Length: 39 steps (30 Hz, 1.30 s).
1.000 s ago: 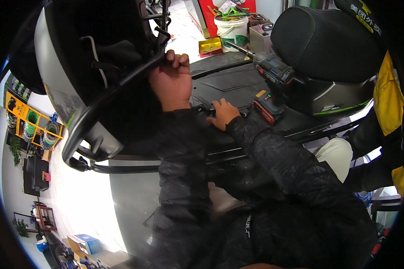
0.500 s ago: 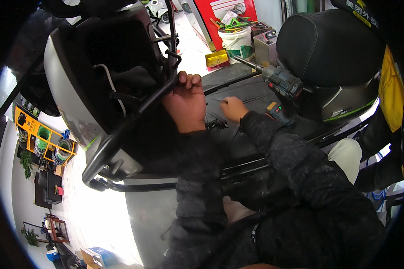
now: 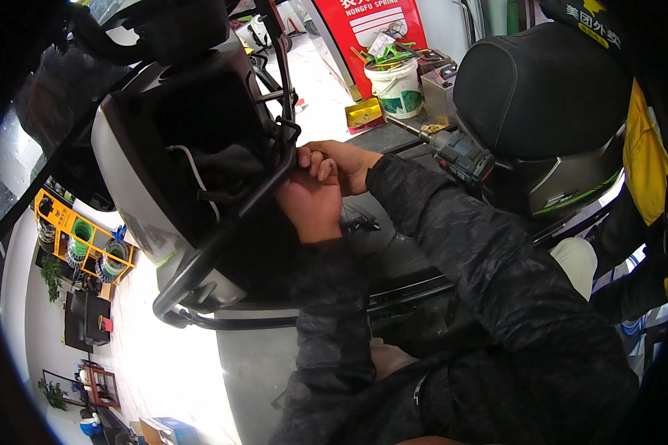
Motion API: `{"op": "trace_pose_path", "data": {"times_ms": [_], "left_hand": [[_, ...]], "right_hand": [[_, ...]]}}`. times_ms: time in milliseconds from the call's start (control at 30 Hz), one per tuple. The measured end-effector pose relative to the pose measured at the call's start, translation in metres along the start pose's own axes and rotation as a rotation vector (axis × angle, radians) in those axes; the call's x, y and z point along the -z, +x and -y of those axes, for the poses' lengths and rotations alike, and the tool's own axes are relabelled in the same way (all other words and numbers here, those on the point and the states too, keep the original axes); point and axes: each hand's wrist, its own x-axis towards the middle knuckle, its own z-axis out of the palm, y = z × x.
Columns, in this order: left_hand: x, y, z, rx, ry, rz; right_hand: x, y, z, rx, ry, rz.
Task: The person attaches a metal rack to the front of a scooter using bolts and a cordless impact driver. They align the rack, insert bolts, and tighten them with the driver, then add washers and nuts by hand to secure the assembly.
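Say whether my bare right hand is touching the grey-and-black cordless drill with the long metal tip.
Apart. The head view shows dark footboard between the right hand and the drill, metal tip included.

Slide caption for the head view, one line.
Left hand and right hand close together beside a black tubular bar, grey power tool near the black seat.

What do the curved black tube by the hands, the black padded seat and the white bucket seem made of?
Black tube: probably painted metal, satin; smooth bends and soft highlight suggest it.
Padded seat: likely matte synthetic leather, though real leather is possible; it has a stitched seam.
White bucket: apparently plastic, smooth; its even sides hint so.
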Motion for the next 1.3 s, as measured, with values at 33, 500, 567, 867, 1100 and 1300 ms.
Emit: {"op": "trace_pose_path", "data": {"times_ms": [33, 500, 567, 867, 1100, 1300], "left_hand": [[0.001, 0.000, 0.000, 0.003, -0.006, -0.006], [-0.004, -0.007, -0.009, 0.069, 0.026, -0.057], [-0.001, -0.008, -0.010, 0.062, 0.014, -0.045], [0.002, -0.003, -0.002, -0.020, -0.001, -0.052], [0.001, 0.002, -0.004, -0.106, -0.078, -0.115], [0.002, 0.001, 0.001, -0.112, -0.142, -0.035]], "right_hand": [[0.001, 0.002, 0.000, 0.015, -0.010, -0.001], [-0.002, 0.000, -0.005, 0.358, -0.094, -0.114], [-0.008, -0.005, -0.011, 0.481, -0.190, -0.146], [-0.026, -0.001, -0.013, 0.839, -0.661, -0.346], [-0.023, -0.003, 0.009, 0.661, -0.578, -0.200], [-0.027, -0.010, 0.010, 0.650, -0.638, -0.320]]}}
